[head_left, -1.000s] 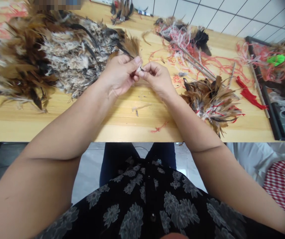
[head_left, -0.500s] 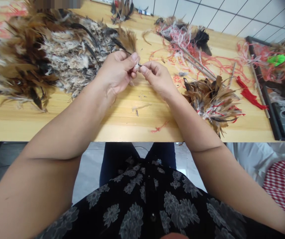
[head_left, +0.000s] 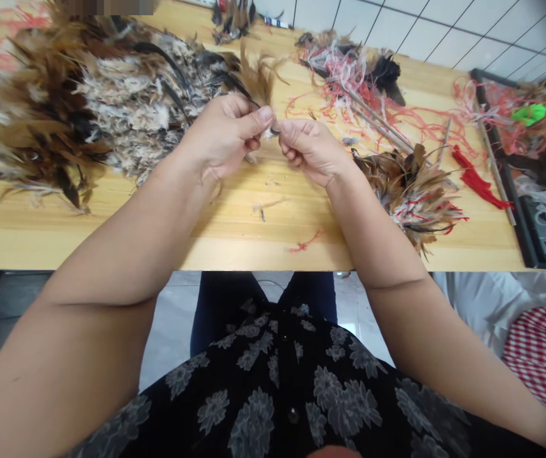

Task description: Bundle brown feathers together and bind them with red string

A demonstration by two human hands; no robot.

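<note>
Between thumb and fingers, my left hand pinches a small bunch of brown and dark feathers, whose tips fan out above the thumb. My right hand is closed in a pinch just to the right, at a thin dark end that sticks out of the left hand's grip. Whether that end is a quill or a thread I cannot make out. Left of my hands lies a large heap of feathers, pale and fluffy in the middle, brown and black around. A loose brown feather bundle with red ties rests beside my right forearm.
Tangled pink and white strings and thin sticks lie at the back. A red tassel of strings is at the right, by a black-rimmed tray. A tiled wall bounds the table behind.
Both hands have shifted slightly right with the feather bunch. My right hand has turned and its fingers have curled in more. The feather tips have spread to the right.
</note>
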